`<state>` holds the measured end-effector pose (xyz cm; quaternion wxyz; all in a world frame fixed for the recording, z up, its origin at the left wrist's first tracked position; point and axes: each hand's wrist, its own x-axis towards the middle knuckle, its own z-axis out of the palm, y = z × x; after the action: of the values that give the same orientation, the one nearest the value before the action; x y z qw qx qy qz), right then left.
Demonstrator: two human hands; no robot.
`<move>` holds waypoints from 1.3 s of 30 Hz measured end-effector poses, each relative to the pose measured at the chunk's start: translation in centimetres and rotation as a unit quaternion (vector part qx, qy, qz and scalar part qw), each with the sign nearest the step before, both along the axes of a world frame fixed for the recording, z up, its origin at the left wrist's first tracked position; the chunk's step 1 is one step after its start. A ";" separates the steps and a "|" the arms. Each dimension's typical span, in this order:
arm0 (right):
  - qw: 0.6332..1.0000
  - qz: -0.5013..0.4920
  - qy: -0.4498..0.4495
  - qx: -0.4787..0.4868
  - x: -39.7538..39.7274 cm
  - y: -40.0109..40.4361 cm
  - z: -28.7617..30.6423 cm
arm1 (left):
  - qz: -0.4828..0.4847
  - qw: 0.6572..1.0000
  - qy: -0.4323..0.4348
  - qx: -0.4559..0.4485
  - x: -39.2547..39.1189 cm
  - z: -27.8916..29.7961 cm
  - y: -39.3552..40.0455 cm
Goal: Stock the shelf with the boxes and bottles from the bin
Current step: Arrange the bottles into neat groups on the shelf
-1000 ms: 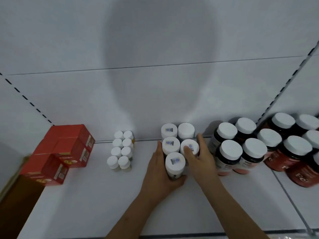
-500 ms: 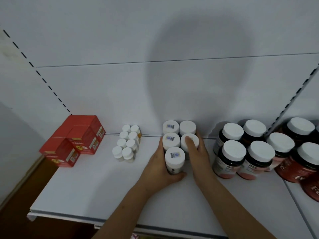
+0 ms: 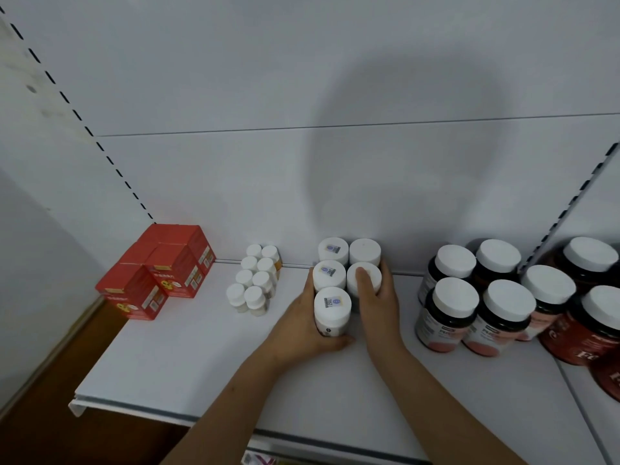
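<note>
We are squaring up a block of white bottles on the shelf, and each hand is placed to serve that. Our left hand is curling round the front bottle, thumb under its near side and fingers along its left, so we are judging it is there to press this bottle back against the one behind it. Our right hand is cupping the second-row right bottle, one finger lying over its cap and the rest wrapping its right flank, which is keeping the column from sliding toward the dark jars nearby. The two rear bottles are standing against the back panel. The small white bottles and the red boxes are sitting further left, well apart from our hands
</note>
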<state>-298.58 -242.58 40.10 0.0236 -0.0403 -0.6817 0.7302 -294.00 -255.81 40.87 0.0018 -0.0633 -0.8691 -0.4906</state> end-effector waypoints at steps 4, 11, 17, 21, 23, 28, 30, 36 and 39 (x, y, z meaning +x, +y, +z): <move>1.000 -0.001 0.010 0.007 0.0 0.4 -0.2 | -0.010 1.000 -0.004 0.005 0.3 -0.1 -0.3; 1.000 -0.005 0.019 0.019 0.1 0.4 0.0 | 0.017 1.000 0.005 -0.011 1.0 -0.1 -0.2; 0.999 -0.006 0.012 0.043 0.5 0.7 -0.2 | 0.007 1.000 -0.018 0.007 1.1 -0.1 -0.4; 0.998 0.002 0.004 0.066 2.2 1.6 0.2 | 0.021 0.999 -0.035 0.032 2.3 -0.2 -0.6; 0.995 0.016 0.014 0.095 3.7 2.1 0.4 | 0.060 0.997 -0.045 0.021 3.9 -0.4 -0.8; 0.966 0.030 0.127 0.221 8.0 3.9 0.6 | 0.155 0.979 0.128 0.032 6.9 -0.5 -0.9; 0.959 0.021 0.168 0.229 9.0 5.2 1.6 | 0.186 0.958 0.218 -0.014 7.3 0.3 -0.5; 0.916 -0.167 0.258 0.259 8.7 11.8 5.0 | 0.074 0.950 0.294 -0.074 6.9 3.4 5.8; 0.927 -0.218 0.192 0.237 7.8 15.1 4.6 | -0.006 0.967 0.246 -0.062 5.3 3.1 10.0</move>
<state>-290.78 -227.52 44.71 0.3213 -0.0397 -0.7918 0.5179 -288.68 -245.86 44.00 0.2085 -0.1875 -0.8701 -0.4053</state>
